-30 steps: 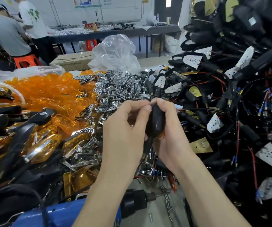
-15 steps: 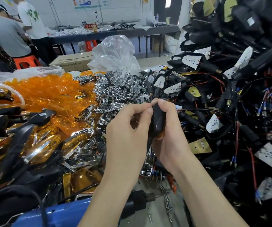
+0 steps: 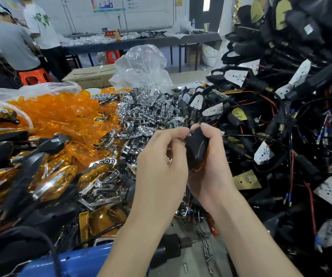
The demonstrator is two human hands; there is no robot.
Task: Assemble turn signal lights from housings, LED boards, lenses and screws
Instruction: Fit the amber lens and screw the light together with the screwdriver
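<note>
My right hand (image 3: 211, 168) grips a black turn signal housing (image 3: 196, 151) upright, back side toward me, with an amber lens edge showing at its lower right. My left hand (image 3: 162, 164) reaches across, thumb and forefinger pinching something small at the housing's top; what it pinches is too small to tell. A small shiny piece sits against the left palm. Loose screws (image 3: 206, 249) lie on the bench below my wrists.
Amber lenses (image 3: 61, 114) are heaped at the left, chrome reflectors (image 3: 141, 114) in the middle, wired black housings with LED boards (image 3: 281, 126) at the right. Finished lights (image 3: 47, 180) lie at the near left. A blue electric screwdriver (image 3: 121, 254) lies under my forearms. Two people stand far left.
Both hands have shifted slightly with the housing. My left fingertips stay at the housing's top, working there; the grip is the same.
</note>
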